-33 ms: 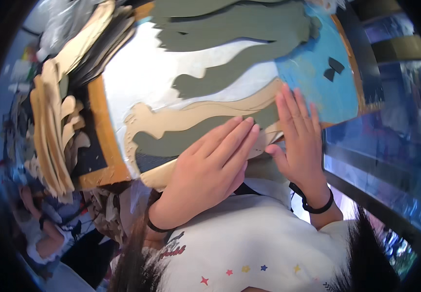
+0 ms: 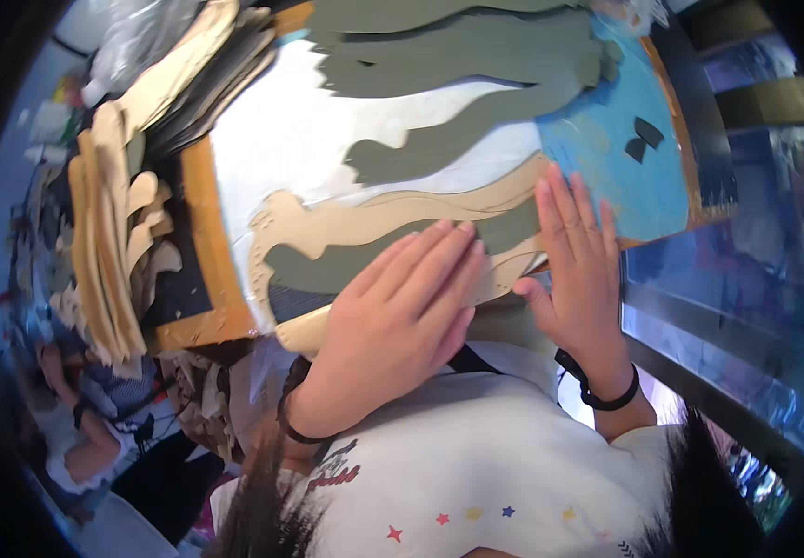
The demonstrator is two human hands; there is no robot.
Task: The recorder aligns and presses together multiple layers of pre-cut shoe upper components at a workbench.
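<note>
A dark green cut piece (image 2: 313, 270) of sheet material, long and wavy-edged, lies on a larger tan piece (image 2: 318, 221) with scalloped, punched-looking edges. My left hand (image 2: 392, 302) lies flat across the green piece, fingers stretched out and close together. My right hand (image 2: 574, 246) rests with fingers extended over the right end of these pieces, its thumb apart. Neither hand grips anything. Between the hands another part of the tan material shows at the near edge. What lies beneath my palms is hidden.
Beyond lie several dark green cut pieces (image 2: 439, 126) on the white and blue board (image 2: 272, 121). Two small dark scraps (image 2: 644, 139) sit at right. Stacked tan pieces (image 2: 104, 242) crowd the left side. A wooden edge (image 2: 205, 242) frames the board. A co-worker's arm (image 2: 90, 437) shows lower left.
My left hand has slid slightly left along the green piece, uncovering a little more of it and the tan part between my hands. My right hand stays on its end; the whole view has shifted slightly.
</note>
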